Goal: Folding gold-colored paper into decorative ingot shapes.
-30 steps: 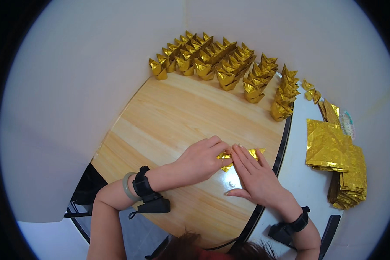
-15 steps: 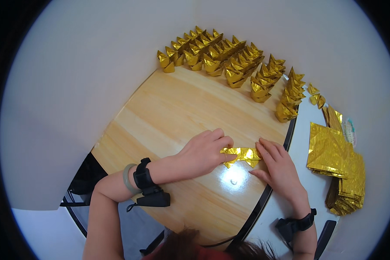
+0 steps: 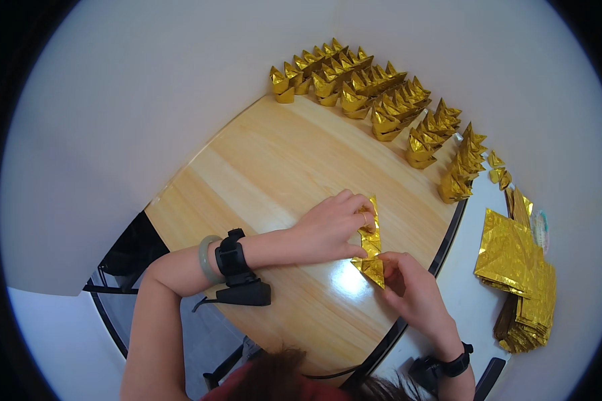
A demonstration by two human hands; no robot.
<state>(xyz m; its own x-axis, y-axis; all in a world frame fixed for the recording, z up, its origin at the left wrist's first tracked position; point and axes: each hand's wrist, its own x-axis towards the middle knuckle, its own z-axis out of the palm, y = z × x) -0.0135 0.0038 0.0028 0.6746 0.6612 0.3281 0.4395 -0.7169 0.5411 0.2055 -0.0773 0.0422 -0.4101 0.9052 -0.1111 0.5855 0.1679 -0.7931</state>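
Note:
A folded strip of gold foil paper (image 3: 370, 243) lies on the wooden table, its long side running away from me. The lower end has a slanted, pointed fold. My left hand (image 3: 333, 226) is closed over the strip from the left, fingers curled at its far part and thumb on its middle. From the right, my right hand (image 3: 411, 289) pinches the edge of the strip near its lower fold with thumb and forefinger; the fingertips are partly hidden. Straps with black devices sit on both wrists.
Several rows of folded gold paper ingots (image 3: 394, 110) stand along the far edge of the wooden table (image 3: 247, 160). On the white surface at right lie stacked gold foil sheets (image 3: 512, 250) and a few small folded gold pieces (image 3: 498, 170). White walls rise behind.
The gold paper strip has turned from lying crosswise to pointing away from me. My right hand has moved down to its lower end, while my left hand stays on its upper part.

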